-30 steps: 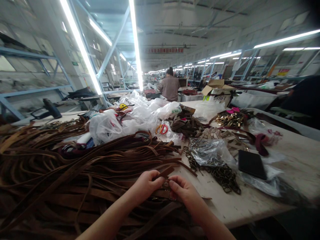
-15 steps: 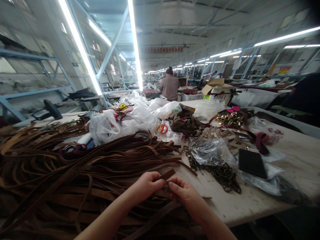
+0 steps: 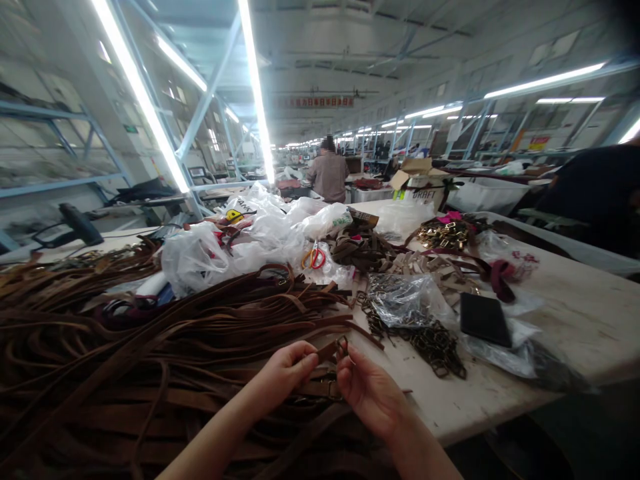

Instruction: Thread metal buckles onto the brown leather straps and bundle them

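Clear plastic bag (image 3: 410, 300): beyond and to the right of our right fingers (image 3: 346, 375), we see it draped over dark metal hardware (image 3: 437, 347), which shows through the film and lies bare along its near side.
White plastic bags (image 3: 197, 257): heaped farther beyond our fingers; we make out something red through one, but not what it is.
Open carton (image 3: 420, 175): far beyond our right fingers, flaps up; its contents are hidden from us.
White bin (image 3: 487, 195): right of the carton, well apart from our fingers; we cannot tell what is in it.
Left fingers (image 3: 303, 349): pressed together, thumb against forefinger, pinching a brown strap (image 3: 327, 351) whose short end points toward our right hand.
Right fingers: closed at the tips around a small metal buckle (image 3: 342, 345) by the strap's end; we cannot tell whether the strap passes through it.
Strap and buckle: between our two hands, held above the near part of the surface (image 3: 575, 300).
Strap pile (image 3: 165, 333): spread beneath and left of our left fingers.
Scissors (image 3: 313, 259): beyond our fingers, red and yellow handles against the white bags.
Gold-coloured hardware (image 3: 443, 235): heaped farther beyond, to the right of our fingers.
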Available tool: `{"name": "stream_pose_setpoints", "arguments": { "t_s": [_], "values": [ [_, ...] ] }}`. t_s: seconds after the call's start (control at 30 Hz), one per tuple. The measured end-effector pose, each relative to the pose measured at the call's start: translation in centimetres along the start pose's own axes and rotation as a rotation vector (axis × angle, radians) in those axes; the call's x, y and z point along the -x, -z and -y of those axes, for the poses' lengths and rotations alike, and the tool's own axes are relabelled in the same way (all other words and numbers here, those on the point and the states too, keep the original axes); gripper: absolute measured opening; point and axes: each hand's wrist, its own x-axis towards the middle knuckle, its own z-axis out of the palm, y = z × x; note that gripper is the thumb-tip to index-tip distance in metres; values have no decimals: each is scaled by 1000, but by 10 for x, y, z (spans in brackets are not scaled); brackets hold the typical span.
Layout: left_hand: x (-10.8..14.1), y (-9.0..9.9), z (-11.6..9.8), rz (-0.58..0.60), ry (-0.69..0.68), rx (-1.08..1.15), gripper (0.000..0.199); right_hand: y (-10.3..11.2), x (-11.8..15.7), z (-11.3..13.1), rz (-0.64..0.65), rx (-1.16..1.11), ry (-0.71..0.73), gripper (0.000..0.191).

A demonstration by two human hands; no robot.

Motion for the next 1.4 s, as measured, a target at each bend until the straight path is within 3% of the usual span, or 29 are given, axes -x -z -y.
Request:
{"name": "stream_pose_setpoints", "arguments": {
  "t_s": [0.17,0.3,0.43,0.5,0.87,1.0,1.1,1.27,1.4],
  "values": [
    [1,4,-4,-42,-5,16,34,0,-5,-1,27,-87,-122,20],
    [-2,4,-1,-6,4,32,32,-1,-7,-4,69,-213,-220,24],
    [-4,4,4,-50,7,64,33,-1,-7,-10,115,-365,-290,10],
    [-4,5,5,-60,7,56,33,-1,-8,-11,124,-392,-265,2],
    [-4,4,6,-13,14,17,33,-1,-5,-14,117,-315,-237,9],
    [-2,3,3,-50,-3,-15,31,-3,-4,-17,73,-305,-252,1],
    [-1,4,3,-25,17,-18,32,-2,-5,-16,33,-296,-225,5],
    [-2,6,7,48,1,-10,36,6,-9,-14,1,-77,-55,7],
    [-3,4,6,-11,-67,-26,33,9,-11,-16,27,155,36,15]
  ]
}}
